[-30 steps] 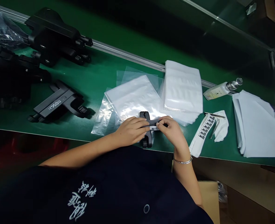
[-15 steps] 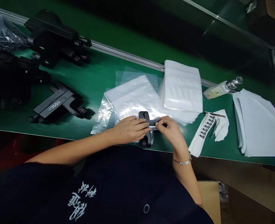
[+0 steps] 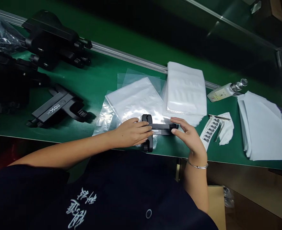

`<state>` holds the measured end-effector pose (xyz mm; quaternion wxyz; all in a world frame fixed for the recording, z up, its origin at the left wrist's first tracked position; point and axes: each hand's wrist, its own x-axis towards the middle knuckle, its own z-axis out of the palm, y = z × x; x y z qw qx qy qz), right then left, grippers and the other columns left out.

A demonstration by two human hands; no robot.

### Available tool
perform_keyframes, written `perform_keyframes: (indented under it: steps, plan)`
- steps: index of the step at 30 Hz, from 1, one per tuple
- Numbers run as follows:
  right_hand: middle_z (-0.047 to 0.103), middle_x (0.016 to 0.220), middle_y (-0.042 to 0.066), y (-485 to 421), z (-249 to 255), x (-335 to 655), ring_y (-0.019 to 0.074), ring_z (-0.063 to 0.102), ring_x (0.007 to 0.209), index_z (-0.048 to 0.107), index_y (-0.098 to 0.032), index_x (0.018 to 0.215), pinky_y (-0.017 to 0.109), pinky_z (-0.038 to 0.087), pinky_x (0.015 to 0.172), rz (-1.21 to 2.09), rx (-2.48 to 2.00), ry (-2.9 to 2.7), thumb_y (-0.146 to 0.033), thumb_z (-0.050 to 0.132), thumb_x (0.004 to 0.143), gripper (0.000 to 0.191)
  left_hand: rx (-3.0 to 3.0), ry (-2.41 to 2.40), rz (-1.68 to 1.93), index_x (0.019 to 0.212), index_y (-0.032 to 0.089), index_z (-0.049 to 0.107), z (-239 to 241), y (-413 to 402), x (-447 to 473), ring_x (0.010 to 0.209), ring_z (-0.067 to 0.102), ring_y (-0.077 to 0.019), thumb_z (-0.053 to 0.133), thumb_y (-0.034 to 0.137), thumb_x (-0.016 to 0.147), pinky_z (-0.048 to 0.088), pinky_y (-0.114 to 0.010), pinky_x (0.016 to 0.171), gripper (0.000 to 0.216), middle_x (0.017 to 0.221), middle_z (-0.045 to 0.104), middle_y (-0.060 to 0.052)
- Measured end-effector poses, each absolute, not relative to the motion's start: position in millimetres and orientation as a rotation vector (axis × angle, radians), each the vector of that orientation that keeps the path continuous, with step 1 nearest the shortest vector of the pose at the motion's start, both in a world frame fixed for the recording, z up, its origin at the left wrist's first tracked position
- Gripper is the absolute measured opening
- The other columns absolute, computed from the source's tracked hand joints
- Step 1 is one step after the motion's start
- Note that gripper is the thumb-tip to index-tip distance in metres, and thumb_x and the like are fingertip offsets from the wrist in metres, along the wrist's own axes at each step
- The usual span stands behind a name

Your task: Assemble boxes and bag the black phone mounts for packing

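Note:
A small black plastic bracket (image 3: 158,128) lies near the front edge of the green bench (image 3: 100,76), on clear plastic bags (image 3: 136,99). A small label shows on its bar. My left hand (image 3: 131,132) is closed over the bracket's left part and holds it down. My right hand (image 3: 189,135) sits at the bar's right end with fingers spread, fingertips touching the end. A strip of barcode labels (image 3: 209,131) lies just right of that hand.
A stack of white bags (image 3: 186,88) stands behind. Black Bosch-marked brackets (image 3: 57,107) and larger black parts (image 3: 52,35) lie at the left. A small bottle (image 3: 223,92), tweezers (image 3: 218,117), a white cloth (image 3: 227,127) and white sheets (image 3: 260,127) are at the right.
My right hand let go of its pinch over the bar's middle and slid right to the bar's end, fingers opening. A label now shows on the bar. My left hand stayed.

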<state>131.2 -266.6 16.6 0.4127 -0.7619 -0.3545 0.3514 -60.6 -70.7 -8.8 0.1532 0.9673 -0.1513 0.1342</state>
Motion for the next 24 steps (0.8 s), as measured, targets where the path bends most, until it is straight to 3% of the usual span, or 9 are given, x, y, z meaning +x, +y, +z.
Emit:
perform_keyframes:
  steps: [3, 7, 14, 20, 24]
  plan:
    - [0.057, 0.138, 0.002, -276, 8, 135, 0.0244, 0.042, 0.135, 0.061, -0.035, 0.127, 0.048, 0.028, 0.116, 0.946, -1.976, -1.04, -0.038, 0.071, 0.08, 0.049, 2.746, -0.456, 0.303, 0.118, 0.025, 0.065, -2, -65, -55, 0.103, 0.061, -0.0212, 0.049, 0.03, 0.095, 0.039, -0.032, 0.075, 0.029, 0.113, 0.069, -0.005]
    - [0.056, 0.139, 0.001, -277, -4, 132, 0.0251, 0.04, 0.138, 0.059, -0.036, 0.129, 0.05, 0.028, 0.116, 0.918, -1.998, -1.03, -0.04, 0.069, 0.081, 0.049, 2.711, -0.458, 0.186, 0.116, 0.029, 0.067, 5, -63, -45, 0.096, 0.06, -0.0197, 0.051, 0.032, 0.093, 0.036, -0.032, 0.072, 0.028, 0.109, 0.068, -0.004]
    - [0.059, 0.136, 0.001, -276, -5, 132, 0.0252, 0.041, 0.136, 0.06, -0.037, 0.128, 0.049, 0.029, 0.115, 0.913, -1.987, -1.014, -0.037, 0.071, 0.08, 0.049, 2.864, -0.484, 0.14, 0.114, 0.024, 0.068, 10, -83, -21, 0.081, 0.057, -0.0189, 0.047, 0.033, 0.095, 0.033, -0.034, 0.064, 0.03, 0.096, 0.069, -0.005]
    - [0.058, 0.136, 0.004, -280, -6, 131, 0.0253, 0.044, 0.133, 0.06, -0.034, 0.129, 0.048, 0.031, 0.113, 0.866, -2.023, -1.048, -0.038, 0.068, 0.082, 0.047, 2.836, -0.287, 0.125, 0.108, 0.026, 0.07, 12, -81, -46, 0.092, 0.06, -0.0221, 0.05, 0.032, 0.093, 0.04, -0.035, 0.072, 0.026, 0.113, 0.069, -0.005]
    - [0.053, 0.14, 0.006, -277, -2, 123, 0.029, 0.043, 0.133, 0.05, -0.032, 0.138, 0.053, 0.03, 0.113, 0.748, -2.021, -1.281, -0.042, 0.067, 0.083, 0.059, 2.748, 0.006, 0.153, 0.133, 0.026, 0.055, 3, -75, -74, 0.112, 0.057, -0.0268, 0.047, 0.032, 0.093, 0.045, -0.042, 0.09, 0.04, 0.134, 0.059, -0.007]
